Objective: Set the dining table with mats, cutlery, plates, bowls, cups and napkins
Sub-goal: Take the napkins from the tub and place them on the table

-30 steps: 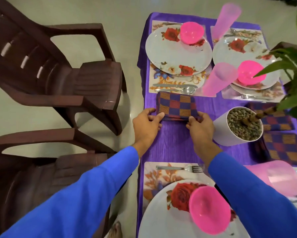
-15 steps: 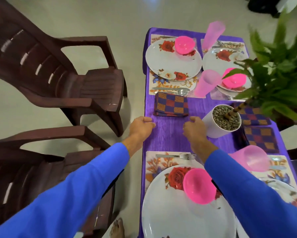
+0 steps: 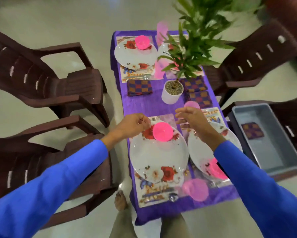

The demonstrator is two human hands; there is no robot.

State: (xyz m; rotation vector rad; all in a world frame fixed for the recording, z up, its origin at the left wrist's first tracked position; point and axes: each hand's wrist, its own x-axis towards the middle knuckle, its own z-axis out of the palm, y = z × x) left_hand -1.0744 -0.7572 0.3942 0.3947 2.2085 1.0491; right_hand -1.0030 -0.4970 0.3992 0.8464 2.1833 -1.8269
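A shiny purple cloth [image 3: 144,105] covers the desk. The white flowered plate [image 3: 154,157] looks glossy, the pink plastic bowl [image 3: 162,131] smooth, the brown ribbed plastic chair [image 3: 46,79] matt, and the checked woven cloth napkin [image 3: 139,87] matt too.
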